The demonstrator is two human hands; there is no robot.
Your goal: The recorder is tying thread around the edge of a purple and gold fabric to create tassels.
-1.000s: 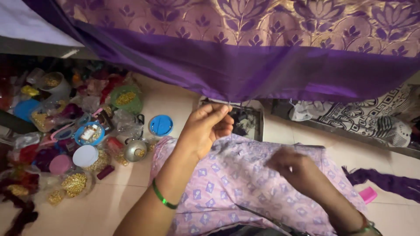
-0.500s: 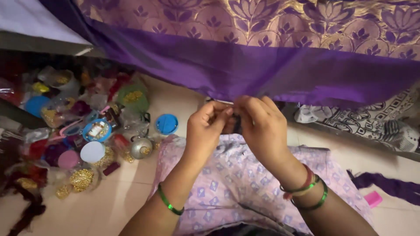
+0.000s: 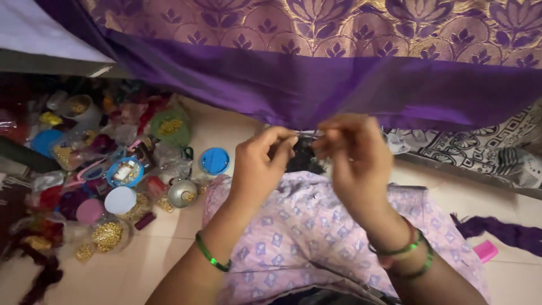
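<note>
I see a purple cloth (image 3: 316,85) with a smooth, faintly glossy hem and woven gold motifs. The lap fabric (image 3: 305,231) is matt printed cotton-like cloth. Left, the blue lid (image 3: 214,161) looks plastic, the small pot (image 3: 182,194) shiny metal.

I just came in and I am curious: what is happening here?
A person sits on the floor and works at the lower edge of a purple cloth that hangs in front. The left hand and right hand meet just under that edge, fingertips pinched together. Small pots of beads lie to the left.
</note>
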